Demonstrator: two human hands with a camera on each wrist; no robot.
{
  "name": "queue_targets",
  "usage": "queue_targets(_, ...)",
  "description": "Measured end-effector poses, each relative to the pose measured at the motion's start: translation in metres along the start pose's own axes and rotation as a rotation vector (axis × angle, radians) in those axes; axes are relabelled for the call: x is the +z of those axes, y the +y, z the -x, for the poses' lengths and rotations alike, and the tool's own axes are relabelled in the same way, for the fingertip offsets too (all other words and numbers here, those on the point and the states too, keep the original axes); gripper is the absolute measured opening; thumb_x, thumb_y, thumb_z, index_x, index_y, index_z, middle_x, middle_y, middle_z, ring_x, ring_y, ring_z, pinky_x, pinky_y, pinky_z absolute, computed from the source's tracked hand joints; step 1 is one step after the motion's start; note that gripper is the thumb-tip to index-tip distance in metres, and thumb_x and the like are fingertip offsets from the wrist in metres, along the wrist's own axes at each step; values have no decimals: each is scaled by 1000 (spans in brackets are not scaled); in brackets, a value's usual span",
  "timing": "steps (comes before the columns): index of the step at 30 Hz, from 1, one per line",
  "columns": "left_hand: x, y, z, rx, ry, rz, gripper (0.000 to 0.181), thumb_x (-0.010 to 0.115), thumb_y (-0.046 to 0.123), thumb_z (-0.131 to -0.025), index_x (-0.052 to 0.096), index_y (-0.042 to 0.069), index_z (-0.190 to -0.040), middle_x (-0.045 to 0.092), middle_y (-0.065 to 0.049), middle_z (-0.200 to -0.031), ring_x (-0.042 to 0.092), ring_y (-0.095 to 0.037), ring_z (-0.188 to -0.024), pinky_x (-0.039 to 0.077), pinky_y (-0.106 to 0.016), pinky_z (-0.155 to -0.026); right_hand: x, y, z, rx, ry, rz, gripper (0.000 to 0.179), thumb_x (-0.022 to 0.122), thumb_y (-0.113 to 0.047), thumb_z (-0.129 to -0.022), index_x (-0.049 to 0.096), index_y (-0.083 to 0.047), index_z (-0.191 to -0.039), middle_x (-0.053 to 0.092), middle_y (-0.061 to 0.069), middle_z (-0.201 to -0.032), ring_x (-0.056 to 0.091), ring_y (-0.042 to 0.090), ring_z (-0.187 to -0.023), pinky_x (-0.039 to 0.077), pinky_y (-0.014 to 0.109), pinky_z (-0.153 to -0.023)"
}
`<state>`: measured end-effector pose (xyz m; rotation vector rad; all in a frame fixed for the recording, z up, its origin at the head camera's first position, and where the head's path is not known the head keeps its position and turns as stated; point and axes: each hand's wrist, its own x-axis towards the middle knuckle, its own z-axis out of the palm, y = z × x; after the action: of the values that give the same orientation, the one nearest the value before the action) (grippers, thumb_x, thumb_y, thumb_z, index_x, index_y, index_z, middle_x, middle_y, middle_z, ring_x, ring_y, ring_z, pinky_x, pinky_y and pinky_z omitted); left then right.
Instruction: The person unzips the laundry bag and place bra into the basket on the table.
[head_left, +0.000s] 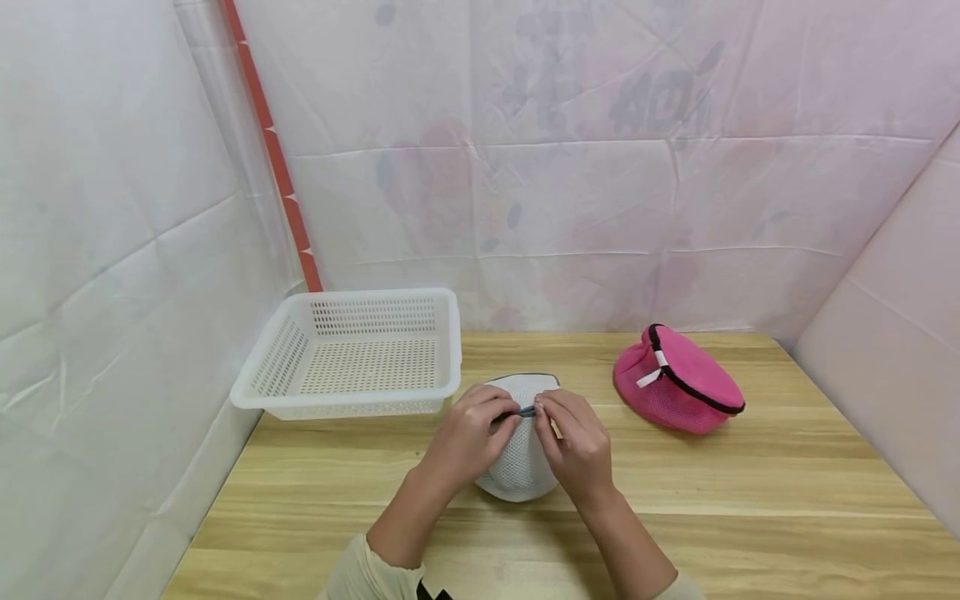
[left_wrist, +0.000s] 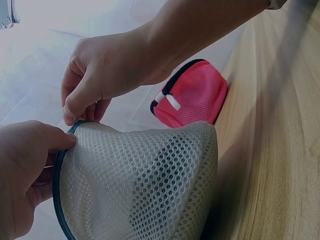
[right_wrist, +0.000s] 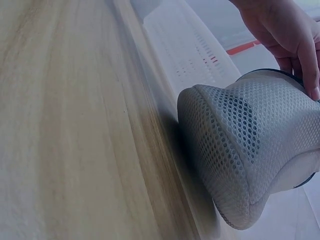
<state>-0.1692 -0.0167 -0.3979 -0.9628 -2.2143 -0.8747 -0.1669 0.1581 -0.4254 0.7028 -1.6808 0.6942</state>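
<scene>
A white mesh laundry bag (head_left: 517,467) with a dark blue-grey zipper edge stands on the table in front of me. My left hand (head_left: 480,425) pinches that edge from the left side. From the right, my right hand (head_left: 573,437) pinches the same edge, its fingertips close to the left ones. In the left wrist view the dark trim (left_wrist: 59,200) curves round the top of the bag, and both hands meet at it. Something dark shows through the mesh (right_wrist: 240,120) in the right wrist view; what it is cannot be told. The zipper pull is hidden by the fingers.
A white perforated plastic basket (head_left: 367,400) stands at the back left of the wooden table (head_left: 720,533). To the right sits a pink mesh bag (head_left: 675,392) with black trim and a white tab. White sheeting (head_left: 570,200) hangs behind and at both sides.
</scene>
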Motion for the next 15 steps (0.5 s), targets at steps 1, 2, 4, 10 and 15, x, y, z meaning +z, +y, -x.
queue_targets(1, 0, 0, 0, 2, 2, 0, 8, 76, 11, -85, 76, 8, -92, 70, 0, -95, 64, -14, -93, 55, -23, -84, 0, -1, 0, -6, 1, -4, 22, 61, -11, -95, 73, 6, -88, 71, 14, -88, 67, 29, -79, 57, 28, -83)
queue_targets(2, 0, 0, 0, 6, 3, -3, 8, 77, 11, -85, 76, 8, -93, 71, 0, -95, 64, -14, -93, 54, -22, -84, 0, -1, -1, -13, 2, -9, 22, 61, -11, -95, 73, 6, -88, 71, 15, -88, 67, 29, -79, 57, 28, -83)
queue_targets(4, 1, 0, 0, 16, 9, -7, 9, 77, 12, -85, 76, 8, -93, 71, 0, -95, 64, -14, -93, 54, -22, -84, 1, -3, -1, -24, 3, -20, 21, 61, -10, -95, 73, 6, -87, 71, 15, -87, 67, 29, -78, 57, 27, -83)
queue_targets(10, 4, 1, 0, 47, 26, -13, 10, 77, 11, -84, 76, 6, -93, 70, 0, -94, 64, -14, -91, 54, -22, -83, 5, -7, -1, -60, 2, -55, 19, 63, -9, -94, 73, 6, -86, 70, 15, -86, 67, 29, -79, 57, 28, -83)
queue_targets(15, 6, 2, 0, 48, 25, -4, 6, 75, 9, -85, 76, 6, -91, 70, 0, -91, 64, -13, -91, 54, -22, -83, 5, -8, -1, -68, -2, -68, 21, 62, -9, -95, 73, 7, -87, 70, 16, -86, 67, 30, -79, 57, 29, -82)
